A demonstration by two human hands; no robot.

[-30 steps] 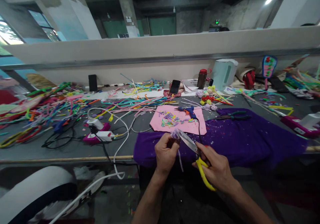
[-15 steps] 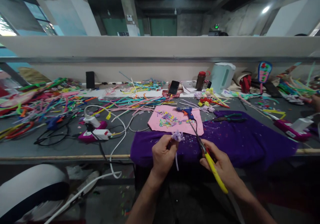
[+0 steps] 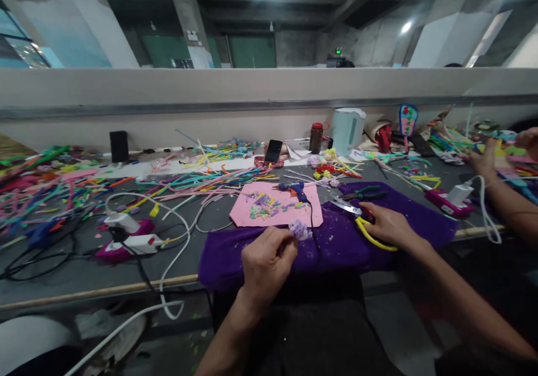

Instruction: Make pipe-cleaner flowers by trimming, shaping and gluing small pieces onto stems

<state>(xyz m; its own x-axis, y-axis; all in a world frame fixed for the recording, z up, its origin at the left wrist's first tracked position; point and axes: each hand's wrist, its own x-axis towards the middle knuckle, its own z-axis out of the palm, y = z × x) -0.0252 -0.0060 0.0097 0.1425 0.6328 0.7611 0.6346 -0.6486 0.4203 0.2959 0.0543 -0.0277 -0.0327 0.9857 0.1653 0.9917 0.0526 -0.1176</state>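
My left hand, closed in a pinch, holds a small lilac pipe-cleaner flower by its underside, over the front of a purple cloth. The flower's stem is mostly hidden. My right hand is wrapped round the handles of yellow-handled scissors above the right part of the cloth. Their silver blades point left, slightly apart and away from the flower. Beyond the left hand lies a pink sheet with coloured clippings and a blue glue gun. Dark-green-handled pliers rest just past the scissors.
Many pipe cleaners lie across the table's left and back. White power strips with cables stand at left. Another magenta-and-white strip is at right, near another person's hands. A kettle, bottle and phone line the back.
My right hand has moved right and away from me with the scissors, whose blades now point left. The left hand stays with the flower. The view has turned right, bringing another person's hands further in.
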